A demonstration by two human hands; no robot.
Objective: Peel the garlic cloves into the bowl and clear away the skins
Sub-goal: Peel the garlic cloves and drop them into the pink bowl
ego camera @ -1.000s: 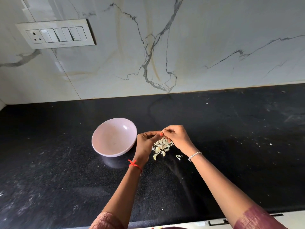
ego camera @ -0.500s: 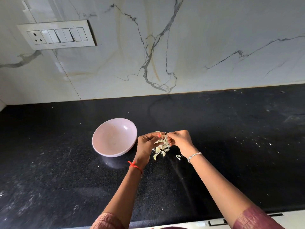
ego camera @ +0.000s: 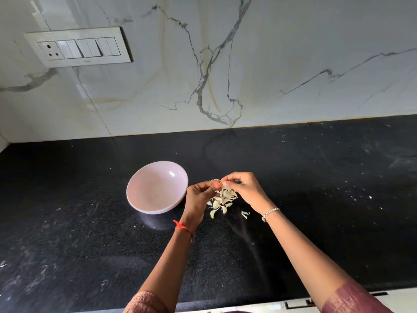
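Pale garlic piece is pinched at mid-frame between curled fingertips of the left hand and right hand, just above the garlic pile on the black countertop. Left of it, the pink bowl is set.

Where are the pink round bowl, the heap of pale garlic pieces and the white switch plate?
Pink round bowl [ego camera: 154,189], head view, inner wall.
Heap of pale garlic pieces [ego camera: 223,201], head view, its middle.
White switch plate [ego camera: 89,48], head view, middle switches.
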